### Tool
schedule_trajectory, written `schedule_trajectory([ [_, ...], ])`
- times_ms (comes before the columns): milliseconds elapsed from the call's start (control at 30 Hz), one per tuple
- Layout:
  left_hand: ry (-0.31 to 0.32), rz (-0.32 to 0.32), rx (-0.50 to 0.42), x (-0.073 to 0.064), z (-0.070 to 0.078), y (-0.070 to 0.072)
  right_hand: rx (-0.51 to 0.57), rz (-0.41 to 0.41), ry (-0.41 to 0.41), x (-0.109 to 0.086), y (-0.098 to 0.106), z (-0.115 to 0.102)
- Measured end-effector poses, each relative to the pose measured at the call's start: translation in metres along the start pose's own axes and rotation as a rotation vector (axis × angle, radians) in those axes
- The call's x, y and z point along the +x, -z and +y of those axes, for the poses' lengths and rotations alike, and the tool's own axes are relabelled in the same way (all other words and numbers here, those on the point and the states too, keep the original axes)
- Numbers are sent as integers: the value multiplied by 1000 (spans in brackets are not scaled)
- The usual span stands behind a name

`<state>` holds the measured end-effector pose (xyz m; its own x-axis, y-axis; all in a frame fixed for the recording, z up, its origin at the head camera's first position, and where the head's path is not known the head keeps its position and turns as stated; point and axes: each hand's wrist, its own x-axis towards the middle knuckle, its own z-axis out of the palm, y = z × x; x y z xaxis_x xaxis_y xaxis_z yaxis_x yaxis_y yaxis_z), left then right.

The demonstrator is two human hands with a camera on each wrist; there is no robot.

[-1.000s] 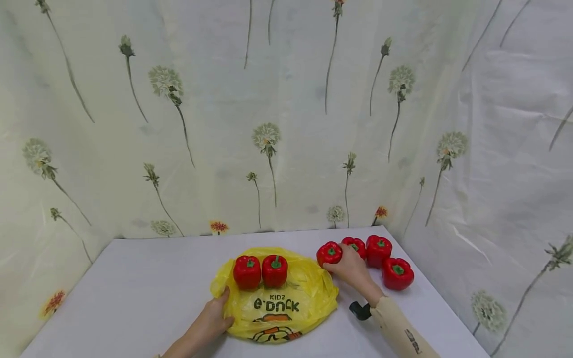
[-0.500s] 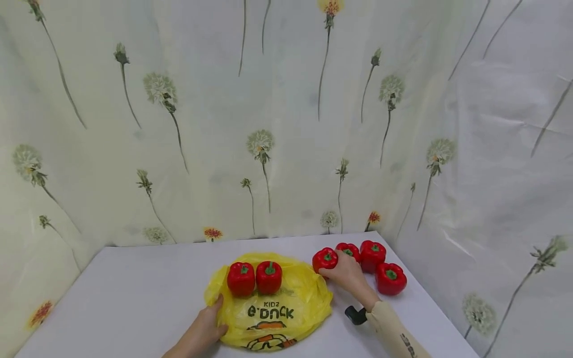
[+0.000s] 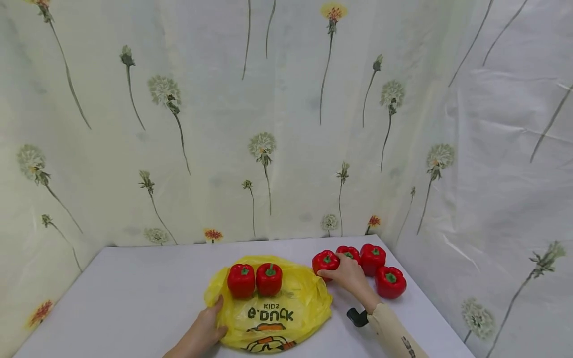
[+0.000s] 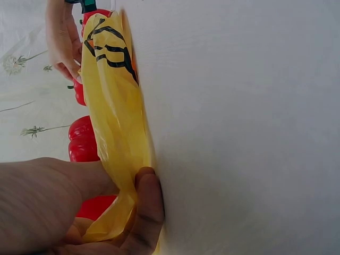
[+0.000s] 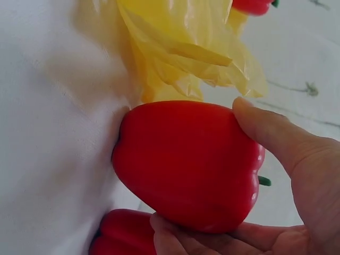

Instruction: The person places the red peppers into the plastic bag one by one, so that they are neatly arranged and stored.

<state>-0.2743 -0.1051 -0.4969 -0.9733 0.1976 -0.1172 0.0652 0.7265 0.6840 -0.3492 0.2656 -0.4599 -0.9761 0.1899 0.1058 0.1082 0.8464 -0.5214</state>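
A yellow plastic bag (image 3: 309, 298) with black lettering lies flat on the table. Two red bell peppers, a left one (image 3: 241, 281) and a right one (image 3: 269, 280), sit upright on its far part. My left hand (image 3: 203, 325) pinches the bag's left edge, thumb on one side and fingers on the other, as the left wrist view shows. Just past the bag's far right edge, my right hand (image 3: 349, 273) grips another red bell pepper (image 5: 186, 164) between thumb and fingers, its green stem toward the palm. In the right wrist view the pepper's base is right at the tabletop.
Beside the right hand are more red peppers: one partly hidden behind the fingers (image 3: 348, 251), one at the back (image 3: 372, 259) and one nearer (image 3: 391, 282). A small black object (image 3: 357, 317) shows by the right wrist. Dandelion-print cloth (image 3: 286, 124) hangs behind the white table (image 3: 134, 293).
The head view has shifted slightly, so the whole scene appears a little lower and left. Both hands keep their holds, with the bag and peppers in much the same places.
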Motion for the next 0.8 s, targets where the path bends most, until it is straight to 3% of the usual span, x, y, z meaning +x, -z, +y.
schedule_trajectory([
  [200, 32, -11, -16, 1, 0, 0, 40, -14, -6, 1, -4, 0],
  [467, -53, 28, 12, -1, -1, 0, 62, -9, -2, 1, -7, 1],
  [800, -53, 29, 19, -2, 1, 0, 83, -10, -16, 0, -9, 1],
])
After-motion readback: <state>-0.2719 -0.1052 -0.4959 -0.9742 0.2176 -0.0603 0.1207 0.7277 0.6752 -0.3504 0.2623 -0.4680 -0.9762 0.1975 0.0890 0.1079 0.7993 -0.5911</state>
